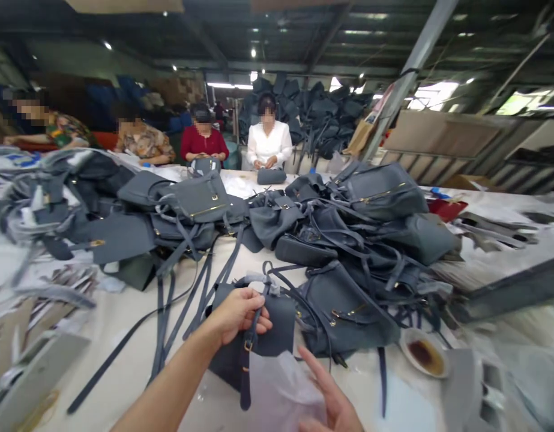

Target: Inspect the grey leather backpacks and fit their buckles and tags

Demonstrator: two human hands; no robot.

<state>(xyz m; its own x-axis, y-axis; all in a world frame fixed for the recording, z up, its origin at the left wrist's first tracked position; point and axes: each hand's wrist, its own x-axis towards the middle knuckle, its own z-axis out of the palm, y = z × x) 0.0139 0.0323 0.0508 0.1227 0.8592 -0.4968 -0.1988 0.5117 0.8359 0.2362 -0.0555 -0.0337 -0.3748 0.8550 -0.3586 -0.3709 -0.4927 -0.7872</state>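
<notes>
**On the pale table, strap held up!**

Nearest, the right hand, fingers spread, beside a translucent sheet; blur hides whether they touch. The left hand pinches the strap, seemingly steadying it above the dark bag. Beyond: heaped bags, co-workers, dim roof.

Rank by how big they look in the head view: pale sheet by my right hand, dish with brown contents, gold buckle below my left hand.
1. Pale sheet
2. Dish
3. Gold buckle
</notes>
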